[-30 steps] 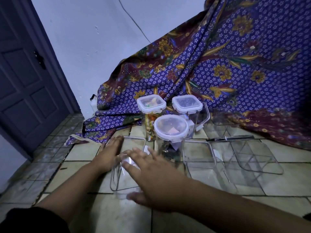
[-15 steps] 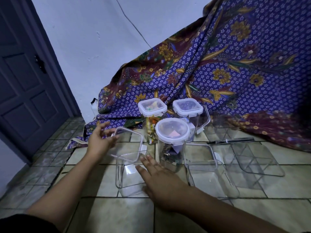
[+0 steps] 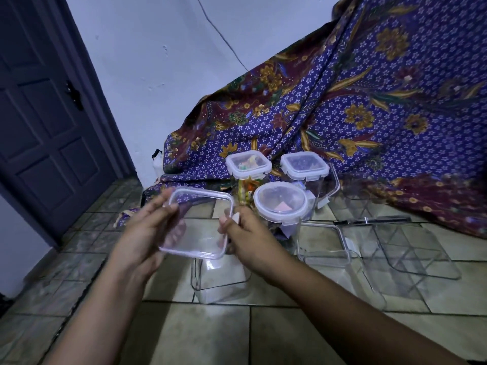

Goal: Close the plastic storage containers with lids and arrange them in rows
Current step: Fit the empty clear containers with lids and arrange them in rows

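A second ago my hands were flat on the floor by the lid (image 3: pixel 196 222). Now the lid is up in the air. My left hand (image 3: pixel 147 233) grips its left edge and my right hand (image 3: pixel 245 233) pinches its right edge. So I think I can close the box (image 3: pixel 221 281) next. The open box stands on the floor right under the lid, not touching it. Three closed jars (image 3: pixel 280 204) stand behind.
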